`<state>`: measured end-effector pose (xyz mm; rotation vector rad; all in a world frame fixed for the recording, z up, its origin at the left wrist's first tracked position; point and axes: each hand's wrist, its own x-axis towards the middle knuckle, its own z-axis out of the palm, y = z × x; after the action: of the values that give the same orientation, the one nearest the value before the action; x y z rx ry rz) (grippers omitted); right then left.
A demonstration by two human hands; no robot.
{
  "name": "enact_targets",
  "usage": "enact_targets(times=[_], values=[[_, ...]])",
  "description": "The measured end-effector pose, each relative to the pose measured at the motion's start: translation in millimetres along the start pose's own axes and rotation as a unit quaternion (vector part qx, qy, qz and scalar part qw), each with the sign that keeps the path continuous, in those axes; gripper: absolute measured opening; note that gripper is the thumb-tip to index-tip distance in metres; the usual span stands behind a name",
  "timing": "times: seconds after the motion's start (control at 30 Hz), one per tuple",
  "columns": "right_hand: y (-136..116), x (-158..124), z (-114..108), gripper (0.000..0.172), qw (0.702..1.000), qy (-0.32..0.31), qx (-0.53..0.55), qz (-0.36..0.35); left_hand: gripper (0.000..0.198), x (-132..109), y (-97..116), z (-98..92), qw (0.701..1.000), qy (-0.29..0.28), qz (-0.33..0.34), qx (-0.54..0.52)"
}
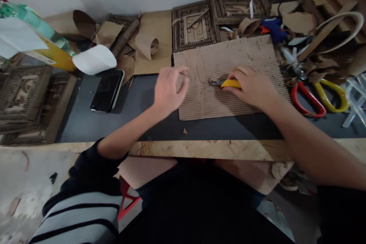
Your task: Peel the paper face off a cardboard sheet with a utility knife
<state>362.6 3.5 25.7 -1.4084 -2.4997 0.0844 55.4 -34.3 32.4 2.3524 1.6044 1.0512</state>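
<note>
My right hand (pixel 253 84) is closed around a yellow utility knife (pixel 231 83), its blade pointing left over a sheet of corrugated cardboard (pixel 200 106). The sheet has rows of ridges and small dark cut marks. Smooth, thin brown cardboard pieces (pixel 192 65) lie on its upper left part. At the sheet's left edge is my left hand (pixel 170 88), with thumb and fingers apart and nothing visible between them. Whether it touches the sheet cannot be made out. Just below the sheet lies a tiny cardboard triangle (pixel 185 131).
Framed cardboard reliefs (pixel 194 26) stand behind the sheet. To the right are red-and-yellow-handled scissors (pixel 310 103), a blue glue gun (pixel 274 30) and scraps. A phone (pixel 105 90), a green bottle (pixel 37 21) and stacked frames (pixel 25 95) occupy the left.
</note>
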Motion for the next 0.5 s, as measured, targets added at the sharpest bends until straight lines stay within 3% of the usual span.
enact_targets(times=[0.07, 0.13, 0.33, 0.5], values=[[3.7, 2.5, 4.3, 0.039, 0.999, 0.029, 0.02, -0.011, 0.041, -5.9, -34.0, 1.5, 0.997, 0.046, -0.057, 0.034], [3.7, 2.6, 6.9, 0.042, 0.996, 0.057, 0.054, -0.04, 0.063, -14.5, -50.4, 7.3, 0.993, 0.04, -0.097, 0.047], [-5.0, -8.2, -8.2, 0.042, 0.973, 0.007, 0.127, -0.191, 0.104, -24.1, -45.5, 21.0, 0.992, -0.033, -0.107, 0.05], [-15.9, -9.7, -17.1, 0.026, 0.965, 0.007, 0.161, -0.208, 0.103, -16.8, -47.2, 13.6, 0.991, -0.081, -0.107, 0.027]])
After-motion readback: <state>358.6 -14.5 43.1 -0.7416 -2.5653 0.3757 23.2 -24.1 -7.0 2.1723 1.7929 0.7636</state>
